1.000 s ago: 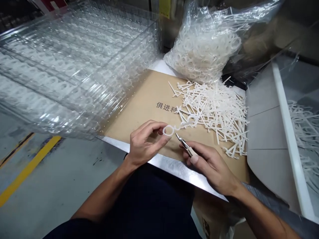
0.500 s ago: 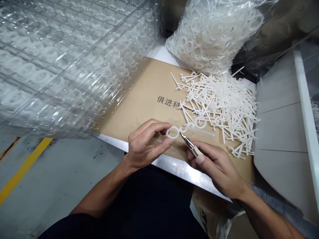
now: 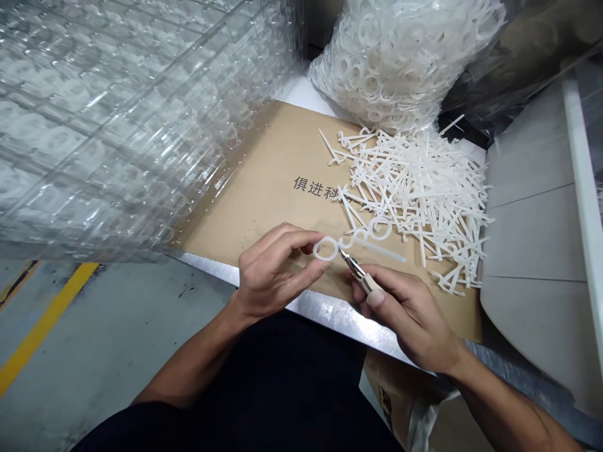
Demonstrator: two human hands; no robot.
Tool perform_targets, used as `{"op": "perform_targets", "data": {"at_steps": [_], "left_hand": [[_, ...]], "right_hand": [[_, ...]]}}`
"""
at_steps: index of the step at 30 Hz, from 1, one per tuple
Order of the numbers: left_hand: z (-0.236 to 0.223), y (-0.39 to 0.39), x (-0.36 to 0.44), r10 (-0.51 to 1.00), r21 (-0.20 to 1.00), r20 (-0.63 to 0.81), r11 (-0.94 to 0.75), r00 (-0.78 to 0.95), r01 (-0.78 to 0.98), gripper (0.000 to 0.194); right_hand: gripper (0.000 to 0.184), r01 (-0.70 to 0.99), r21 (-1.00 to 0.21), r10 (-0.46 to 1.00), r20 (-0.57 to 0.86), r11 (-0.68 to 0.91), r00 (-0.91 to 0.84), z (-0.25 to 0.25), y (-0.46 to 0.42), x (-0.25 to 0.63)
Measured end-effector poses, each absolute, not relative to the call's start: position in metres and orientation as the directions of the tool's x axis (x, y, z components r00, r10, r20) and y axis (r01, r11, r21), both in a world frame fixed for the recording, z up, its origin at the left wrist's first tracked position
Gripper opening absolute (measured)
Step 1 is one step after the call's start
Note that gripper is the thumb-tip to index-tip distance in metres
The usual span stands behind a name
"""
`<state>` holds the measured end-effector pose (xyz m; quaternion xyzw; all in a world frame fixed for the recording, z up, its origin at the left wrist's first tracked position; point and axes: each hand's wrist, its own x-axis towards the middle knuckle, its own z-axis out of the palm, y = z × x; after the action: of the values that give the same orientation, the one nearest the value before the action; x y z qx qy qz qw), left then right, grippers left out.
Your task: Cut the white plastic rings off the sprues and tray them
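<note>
The ring (image 3: 325, 259) looks smooth plastic, the tool tip (image 3: 352, 263) shiny metal.

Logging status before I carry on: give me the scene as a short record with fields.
Left hand: pinching a translucent white plastic ring
Right hand: gripping a slim beige-handled, metal-tipped hand tool
Tool position: tip at the ring's edge; contact too fine to tell
Work surface: flat brown cardboard sheet with black printed characters
On the sheet: loose heap of thin white plastic pieces
Behind the heap: clear plastic bag of whitish rings
Picture left: clear plastic trays, pale parts showing through
</note>
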<state>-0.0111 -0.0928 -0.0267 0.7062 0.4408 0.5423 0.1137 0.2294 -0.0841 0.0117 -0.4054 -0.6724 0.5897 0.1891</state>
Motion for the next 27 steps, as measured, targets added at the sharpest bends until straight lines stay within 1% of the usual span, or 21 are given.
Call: {"op": "perform_targets", "data": {"at_steps": [12,18,27], "left_hand": [[-0.0256,-0.0925,-0.0103,0.740,0.629,0.671,-0.594,0.035,0.502,0.030],[-0.0258,-0.0929,-0.0101,0.745,0.627,0.666,-0.583,0.032,0.517,0.027],[-0.0266,-0.0926,-0.0092,0.741,0.621,0.671,-0.584,0.031,0.522,0.028]], "right_hand": [[0.033,0.324,-0.945,0.781,-0.235,-0.045,-0.578,0.0098,-0.0868,0.2272],[0.031,0.323,-0.945,0.779,-0.245,-0.057,-0.577,0.0098,-0.0864,0.2273],[0.029,0.317,-0.947,0.774,-0.242,-0.056,-0.585,0.0084,-0.0858,0.2273]]}}
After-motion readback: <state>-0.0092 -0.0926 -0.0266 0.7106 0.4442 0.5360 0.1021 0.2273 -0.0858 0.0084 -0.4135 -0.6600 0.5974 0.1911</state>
